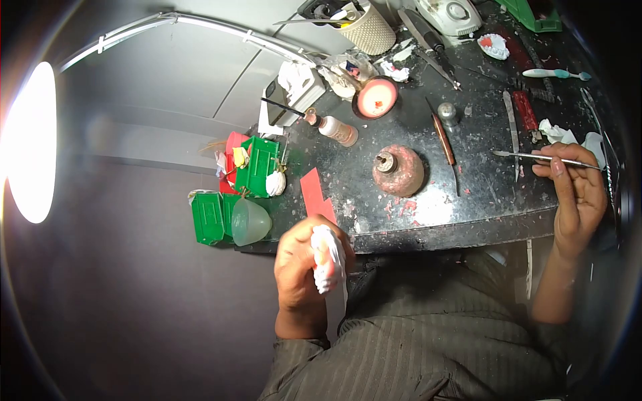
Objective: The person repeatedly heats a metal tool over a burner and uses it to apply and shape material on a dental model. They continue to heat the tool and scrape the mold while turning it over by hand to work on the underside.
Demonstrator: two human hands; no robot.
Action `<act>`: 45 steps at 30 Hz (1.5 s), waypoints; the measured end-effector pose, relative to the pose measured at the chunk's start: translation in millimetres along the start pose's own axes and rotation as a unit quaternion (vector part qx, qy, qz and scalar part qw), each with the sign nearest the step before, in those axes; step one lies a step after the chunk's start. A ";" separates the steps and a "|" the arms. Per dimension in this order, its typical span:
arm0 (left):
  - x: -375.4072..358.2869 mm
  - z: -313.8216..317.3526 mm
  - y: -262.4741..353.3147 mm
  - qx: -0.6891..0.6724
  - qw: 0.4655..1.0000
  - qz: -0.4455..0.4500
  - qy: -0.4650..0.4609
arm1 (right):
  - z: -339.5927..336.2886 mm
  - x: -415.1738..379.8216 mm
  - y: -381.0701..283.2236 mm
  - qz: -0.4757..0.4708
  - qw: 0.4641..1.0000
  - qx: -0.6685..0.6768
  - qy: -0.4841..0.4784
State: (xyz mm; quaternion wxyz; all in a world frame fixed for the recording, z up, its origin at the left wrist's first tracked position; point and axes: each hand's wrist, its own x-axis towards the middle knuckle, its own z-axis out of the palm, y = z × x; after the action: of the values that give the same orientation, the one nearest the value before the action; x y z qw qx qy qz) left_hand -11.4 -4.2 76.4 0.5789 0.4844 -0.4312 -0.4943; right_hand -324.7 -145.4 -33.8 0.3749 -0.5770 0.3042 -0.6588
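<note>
My left hand (293, 266) is closed around a white dental cast (326, 264) with patches of pink wax on it, held up in front of the table's near edge. At the right side, my right hand (580, 197) grips a slim metal wax carver (528, 156) between thumb and fingers, its tip pointing left. Behind my left hand lies a pink wax sheet (311, 190) with a stepped edge. A round, wax-smeared spirit lamp (406, 175) stands between the two hands. To its right rests a wax knife (443, 137) with a brown handle.
A dish of pink wax (377, 100) and a bottle (340, 131) stand farther back. Green boxes (257, 175) and a translucent bowl (251, 220) sit at left. Another cast (493, 47), a toothbrush (555, 73) and a metal spatula (511, 123) lie at right. A bright lamp (32, 144) glows far left.
</note>
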 end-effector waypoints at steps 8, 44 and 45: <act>65.1 -31.6 -9.9 0.329 0.923 0.168 0.109 | -0.4 1.4 5.2 -0.040 0.999 0.004 -0.003; 39.0 -12.1 -9.5 0.165 0.982 0.078 0.047 | 0.0 2.8 3.2 -0.033 0.999 0.012 0.005; 31.8 -12.1 -10.9 0.125 0.989 0.066 0.050 | 0.3 2.1 2.8 -0.031 0.999 0.006 0.007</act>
State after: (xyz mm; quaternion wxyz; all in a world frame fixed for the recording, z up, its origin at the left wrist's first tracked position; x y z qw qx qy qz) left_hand 3.2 -34.5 64.4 0.5658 0.5479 -0.4910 -0.3723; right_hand -324.1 -148.6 -34.9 0.3559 -0.5792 0.2845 -0.6760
